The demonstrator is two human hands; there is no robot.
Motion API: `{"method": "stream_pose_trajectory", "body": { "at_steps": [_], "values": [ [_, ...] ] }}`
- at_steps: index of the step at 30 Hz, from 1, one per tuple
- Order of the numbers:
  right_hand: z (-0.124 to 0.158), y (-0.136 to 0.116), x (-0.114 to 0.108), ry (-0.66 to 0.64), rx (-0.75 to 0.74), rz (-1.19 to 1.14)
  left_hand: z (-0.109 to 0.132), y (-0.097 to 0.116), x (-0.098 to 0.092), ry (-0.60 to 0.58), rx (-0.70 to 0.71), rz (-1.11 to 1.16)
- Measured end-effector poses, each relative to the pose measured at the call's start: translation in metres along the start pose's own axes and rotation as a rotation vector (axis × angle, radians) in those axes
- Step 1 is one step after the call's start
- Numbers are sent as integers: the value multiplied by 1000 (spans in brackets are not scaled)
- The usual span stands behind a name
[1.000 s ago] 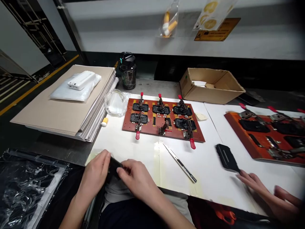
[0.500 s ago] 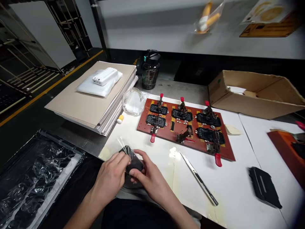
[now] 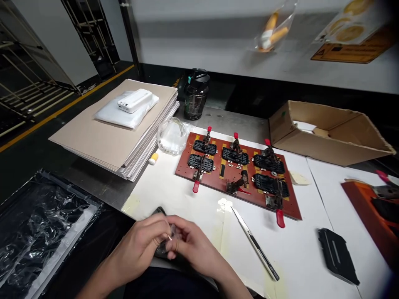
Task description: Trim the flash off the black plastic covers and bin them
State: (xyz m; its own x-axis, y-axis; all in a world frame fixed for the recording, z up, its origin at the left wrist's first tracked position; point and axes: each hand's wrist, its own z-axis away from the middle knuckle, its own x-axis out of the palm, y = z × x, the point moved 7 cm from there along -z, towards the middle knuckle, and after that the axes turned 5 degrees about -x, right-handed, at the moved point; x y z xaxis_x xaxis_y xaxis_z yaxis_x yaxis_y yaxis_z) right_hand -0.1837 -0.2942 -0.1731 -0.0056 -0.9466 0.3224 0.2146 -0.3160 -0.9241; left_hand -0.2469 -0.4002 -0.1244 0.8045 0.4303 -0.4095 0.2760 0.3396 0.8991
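At the table's near edge, my left hand and my right hand meet with fingertips pinched together. Between them is crumpled clear plastic film, a little blurred. Below and behind the fingers shows a dark, rounded flat part, mostly covered by my hands, so I cannot tell what kind it is. A slim silver and black craft knife lies on the white sheet to the right. Farther back is a red-brown fixture board with several red-handled toggle clamps and black ribbed plastic parts.
A black plastic piece lies at the right, near another clamp board. An open cardboard box stands behind. To the left are stacked cardboard sheets with a white power bank. A dark bottle stands at the back.
My left hand has drawn the film off toward my right fingers, and the film is now bunched up. The view has tilted slightly, shifting the table contents down and left.
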Motion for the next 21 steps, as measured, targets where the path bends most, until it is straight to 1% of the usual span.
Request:
{"method": "stream_pose_trajectory", "body": {
  "at_steps": [1, 3, 4, 5, 6, 7, 8, 9, 10, 11, 12, 14, 15, 16, 17, 18, 19, 21],
  "values": [
    [0, -1, -6, 89, -10, -44, 3, -9, -9, 126, -56, 85],
    [2, -7, -21, 329, -77, -4, 17, -35, -24, 414, -248, 297],
    [3, -12, -22, 399, -115, 54, 26, -47, -24, 498, -352, 440],
    [1, -16, -17, 390, -140, 111, 34, -55, -19, 509, -444, 603],
    [-3, -18, -6, 306, -152, 161, 39, -59, -10, 464, -511, 766],
    [-8, -18, 10, 176, -156, 201, 43, -59, -3, 401, -550, 905],
    [-12, -17, 28, 43, -159, 229, 48, -57, -1, 364, -565, 1002],
    [-15, -15, 42, -48, -158, 245, 54, -57, -6, 373, -565, 1053],
    [-18, -13, 52, -73, -149, 249, 63, -61, -19, 436, -561, 1057],
    [-19, -11, 55, -26, -133, 241, 76, -68, -39, 547, -556, 1024],
    [-20, -9, 52, 71, -110, 226, 92, -79, -64, 684, -559, 965],
    [-16, -5, 40, 263, -55, 194, 135, -111, -118, 991, -622, 820],
    [-14, -4, 35, 311, -29, 188, 158, -129, -143, 1141, -680, 735],
    [-12, -2, 31, 322, -5, 191, 176, -147, -162, 1231, -769, 674],
    [-10, 0, 27, 307, 22, 199, 185, -165, -172, 1203, -840, 673],
    [-8, 3, 23, 277, 53, 210, 190, -181, -179, 1179, -897, 667],
    [-6, 7, 20, 242, 86, 227, 189, -193, -181, 1131, -943, 667],
    [1, 16, 12, 166, 154, 271, 177, -206, -174, 1030, -987, 654]
  ]
}}
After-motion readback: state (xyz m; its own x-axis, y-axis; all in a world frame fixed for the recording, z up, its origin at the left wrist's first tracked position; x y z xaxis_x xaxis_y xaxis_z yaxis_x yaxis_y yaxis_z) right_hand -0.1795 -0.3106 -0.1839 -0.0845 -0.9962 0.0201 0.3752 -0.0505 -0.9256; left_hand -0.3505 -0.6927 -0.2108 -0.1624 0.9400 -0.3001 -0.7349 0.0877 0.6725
